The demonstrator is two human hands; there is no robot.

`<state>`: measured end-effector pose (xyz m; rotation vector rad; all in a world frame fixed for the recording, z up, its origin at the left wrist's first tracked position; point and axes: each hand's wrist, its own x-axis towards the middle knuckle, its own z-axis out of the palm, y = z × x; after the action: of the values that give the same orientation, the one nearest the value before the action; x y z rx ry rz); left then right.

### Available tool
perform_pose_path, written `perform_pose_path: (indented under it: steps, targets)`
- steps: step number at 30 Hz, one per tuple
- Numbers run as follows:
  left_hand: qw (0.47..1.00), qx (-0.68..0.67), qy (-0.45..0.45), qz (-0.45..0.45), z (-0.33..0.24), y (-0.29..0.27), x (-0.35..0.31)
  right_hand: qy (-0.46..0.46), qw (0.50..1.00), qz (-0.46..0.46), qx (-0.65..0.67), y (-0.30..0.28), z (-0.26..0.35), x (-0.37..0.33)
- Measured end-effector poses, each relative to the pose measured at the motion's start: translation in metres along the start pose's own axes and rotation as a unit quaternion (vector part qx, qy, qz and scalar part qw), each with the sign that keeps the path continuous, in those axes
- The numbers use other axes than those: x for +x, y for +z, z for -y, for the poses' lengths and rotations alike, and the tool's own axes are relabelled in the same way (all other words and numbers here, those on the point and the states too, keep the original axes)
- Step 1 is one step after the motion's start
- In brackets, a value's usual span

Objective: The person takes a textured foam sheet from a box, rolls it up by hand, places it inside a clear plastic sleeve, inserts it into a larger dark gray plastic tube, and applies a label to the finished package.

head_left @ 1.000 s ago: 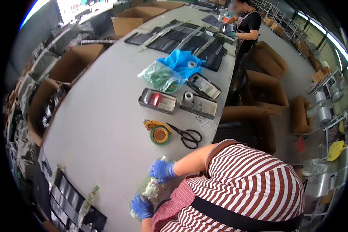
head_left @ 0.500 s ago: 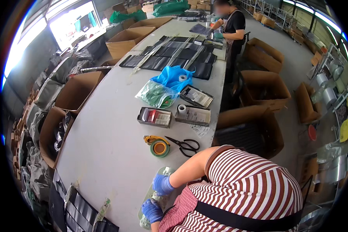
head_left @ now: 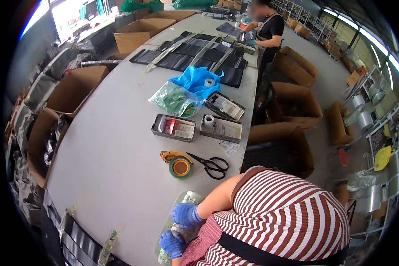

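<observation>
A pale green moulded piece [head_left: 180,199] with raised fittings lies along the table's near right edge, partly covered by my blue-gloved hands. My right hand [head_left: 187,216] is curled over its middle. Closer to me, my left hand [head_left: 172,244] has its fingers bent around the lower part. Between the two hands, small greyish fittings show on the piece. My forearms and striped sleeve hide its right side. Just beyond it on the table are a roll of green tape [head_left: 180,167], a yellow-orange tool [head_left: 168,156] beside the roll, and black-handled scissors [head_left: 213,166].
Farther up the table [head_left: 106,146] sit label boxes [head_left: 174,128], a clear bag [head_left: 173,98] with green contents, blue plastic [head_left: 194,82] and black sheets [head_left: 195,52]. Cardboard boxes [head_left: 292,105] line both sides. A co-worker [head_left: 270,31] stands at the far right.
The view has shifted slightly, so the table items sit a little further left and up. My hands stay on the green piece, with the right fingers changed slightly in pose.
</observation>
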<state>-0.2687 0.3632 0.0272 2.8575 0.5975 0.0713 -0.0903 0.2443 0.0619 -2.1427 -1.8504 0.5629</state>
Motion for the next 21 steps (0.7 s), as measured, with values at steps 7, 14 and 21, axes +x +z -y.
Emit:
perform_pose_path:
  steps: [7,14,21]
  targets:
    - [0.998,-0.032,-0.022,-0.056,0.001,0.01,-0.003,-0.018,1.0,-0.01,0.012,-0.003,-0.001,0.001]
    - [0.999,-0.004,-0.012,-0.046,0.0,0.005,0.002,-0.005,1.0,-0.024,-0.004,0.0,-0.001,0.002]
    - [0.999,-0.001,-0.008,-0.035,-0.006,-0.002,0.004,0.0,1.0,-0.027,0.002,0.007,-0.004,0.001]
